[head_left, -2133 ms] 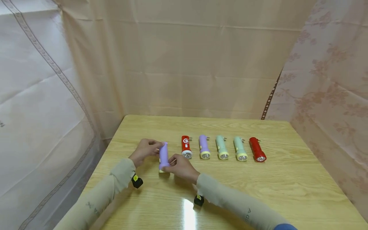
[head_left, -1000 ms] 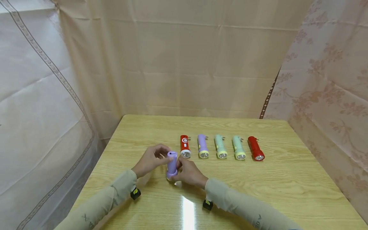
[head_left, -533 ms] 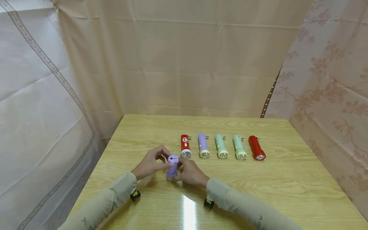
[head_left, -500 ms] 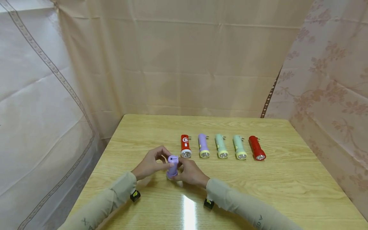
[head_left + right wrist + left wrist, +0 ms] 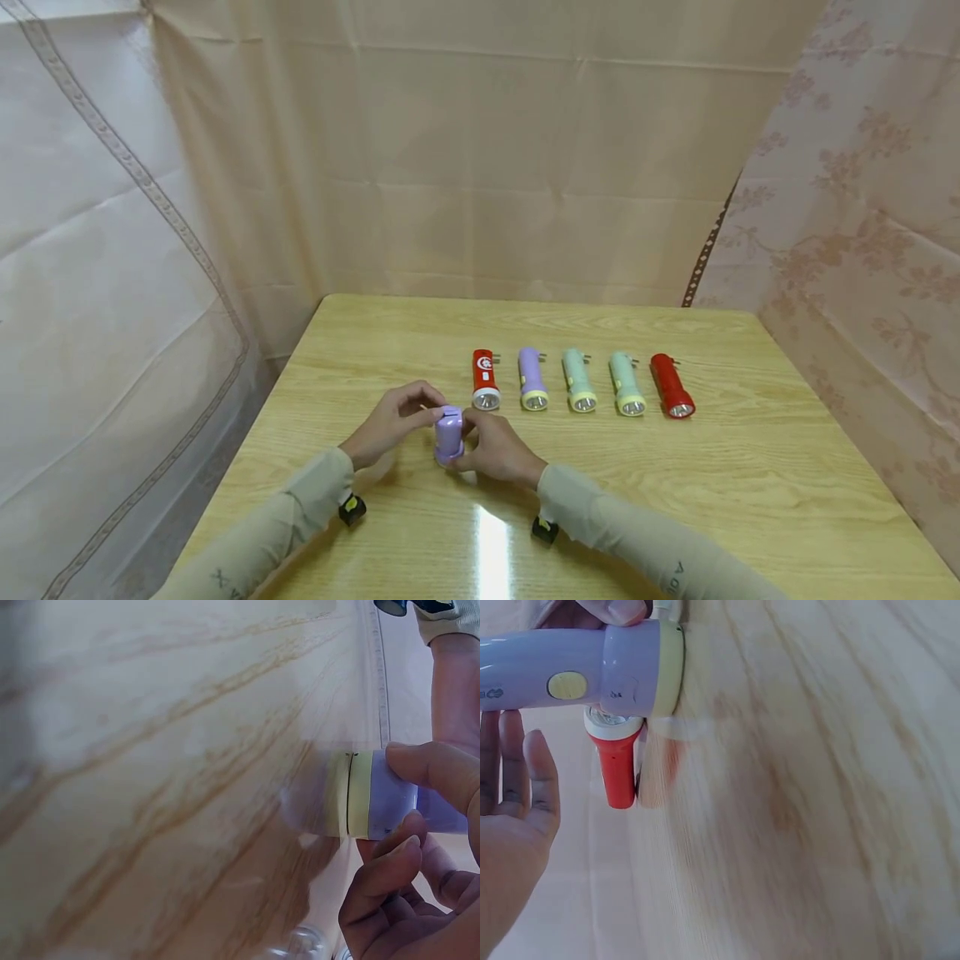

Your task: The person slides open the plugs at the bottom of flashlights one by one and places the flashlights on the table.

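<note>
A purple flashlight (image 5: 449, 435) stands upright between the two hands, its pale yellow lens end down at the tabletop. My left hand (image 5: 392, 423) holds its upper end, with the thumb at the slotted top edge. In the left wrist view, that hand's fingers (image 5: 536, 776) lie along the barrel, below the yellow switch (image 5: 568, 685). My right hand (image 5: 497, 448) pinches the flashlight low down, near the head. The right wrist view shows the right thumb (image 5: 427, 769) on the purple collar and the other fingers curled on the opposite side. The lens face is hidden against the table.
Behind the hands, a row of flashlights lies on the wooden table (image 5: 750, 483): a red one with white rim (image 5: 486, 380), a purple one (image 5: 532, 379), two mint ones (image 5: 579, 380) (image 5: 627, 383) and a red one (image 5: 672, 385). Curtains (image 5: 525, 167) hang around the table.
Held tilted farther left at first, the purple flashlight has been brought right and stood on its lens end. Its top has since straightened up, and the left thumb has shifted to the top edge.
</note>
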A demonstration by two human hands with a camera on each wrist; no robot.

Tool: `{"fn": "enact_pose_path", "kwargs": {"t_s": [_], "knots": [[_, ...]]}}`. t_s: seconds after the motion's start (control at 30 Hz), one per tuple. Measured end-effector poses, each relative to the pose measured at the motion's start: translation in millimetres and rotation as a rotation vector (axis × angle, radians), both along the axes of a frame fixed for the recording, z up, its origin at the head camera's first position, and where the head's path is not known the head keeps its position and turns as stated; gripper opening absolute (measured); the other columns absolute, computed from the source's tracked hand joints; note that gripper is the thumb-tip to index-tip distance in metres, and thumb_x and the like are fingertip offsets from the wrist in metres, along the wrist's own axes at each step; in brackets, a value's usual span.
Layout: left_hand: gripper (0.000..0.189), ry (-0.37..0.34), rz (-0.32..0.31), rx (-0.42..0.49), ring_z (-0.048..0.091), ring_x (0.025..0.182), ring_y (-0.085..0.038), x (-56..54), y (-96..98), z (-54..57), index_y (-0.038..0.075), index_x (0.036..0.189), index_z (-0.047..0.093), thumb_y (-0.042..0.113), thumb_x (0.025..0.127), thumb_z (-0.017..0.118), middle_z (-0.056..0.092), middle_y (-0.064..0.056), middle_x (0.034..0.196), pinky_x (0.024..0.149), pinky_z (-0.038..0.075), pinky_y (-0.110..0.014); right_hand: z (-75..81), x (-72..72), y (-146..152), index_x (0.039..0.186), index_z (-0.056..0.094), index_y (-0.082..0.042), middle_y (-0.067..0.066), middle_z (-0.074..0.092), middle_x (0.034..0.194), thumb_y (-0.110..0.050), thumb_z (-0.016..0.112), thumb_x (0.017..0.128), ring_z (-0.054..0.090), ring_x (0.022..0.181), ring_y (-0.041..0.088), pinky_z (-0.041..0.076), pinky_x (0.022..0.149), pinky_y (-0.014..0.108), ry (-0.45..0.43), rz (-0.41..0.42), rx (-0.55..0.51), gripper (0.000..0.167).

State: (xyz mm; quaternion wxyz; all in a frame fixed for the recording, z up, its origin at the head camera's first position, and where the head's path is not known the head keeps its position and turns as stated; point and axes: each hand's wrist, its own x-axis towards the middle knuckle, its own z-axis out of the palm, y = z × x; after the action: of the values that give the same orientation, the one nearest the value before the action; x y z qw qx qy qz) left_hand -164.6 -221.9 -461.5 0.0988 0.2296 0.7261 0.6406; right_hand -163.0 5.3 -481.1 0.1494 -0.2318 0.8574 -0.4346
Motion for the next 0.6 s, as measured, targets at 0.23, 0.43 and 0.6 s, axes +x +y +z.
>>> {"fn": "enact_pose_path", "kwargs": {"t_s": [0.23, 0.43, 0.6], "knots": [[0.019, -0.056, -0.011, -0.002, 0.065, 0.103, -0.025, -2.6, -0.1, 2.5, 0.001, 0.113, 0.067, 0.015, 0.101, 0.068, 0.066, -0.014, 0.114, 0.091, 0.054, -0.035, 0.6, -0.4, -1.3, 0.11, 0.066, -0.013, -0.002, 0.067, 0.105, -0.018, 0.093, 0.076, 0.063, 0.092, 0.015, 0.053, 0.081, 0.033, -0.018, 0.007, 0.006, 0.043], [0.019, -0.095, -0.04, 0.006, 0.064, 0.102, -0.026, -5.6, 0.3, 4.6, 0.0, 0.109, 0.066, 0.017, 0.101, 0.068, 0.065, -0.015, 0.111, 0.091, 0.054, -0.037, 1.5, -2.1, -2.1, 0.109, 0.066, -0.013, -0.002, 0.067, 0.105, -0.018, 0.093, 0.076, 0.063, 0.093, 0.015, 0.053, 0.081, 0.033, -0.02, 0.007, 0.005, 0.043], [0.019, -0.107, -0.033, -0.002, 0.064, 0.098, -0.024, -6.6, 2.6, 5.4, 0.0, 0.104, 0.065, 0.018, 0.099, 0.07, 0.066, -0.012, 0.109, 0.087, 0.054, -0.036, 0.4, -2.2, -1.7, 0.11, 0.067, -0.013, -0.002, 0.067, 0.105, -0.018, 0.094, 0.075, 0.063, 0.093, 0.015, 0.053, 0.081, 0.034, -0.023, 0.002, 0.004, 0.045]]}}
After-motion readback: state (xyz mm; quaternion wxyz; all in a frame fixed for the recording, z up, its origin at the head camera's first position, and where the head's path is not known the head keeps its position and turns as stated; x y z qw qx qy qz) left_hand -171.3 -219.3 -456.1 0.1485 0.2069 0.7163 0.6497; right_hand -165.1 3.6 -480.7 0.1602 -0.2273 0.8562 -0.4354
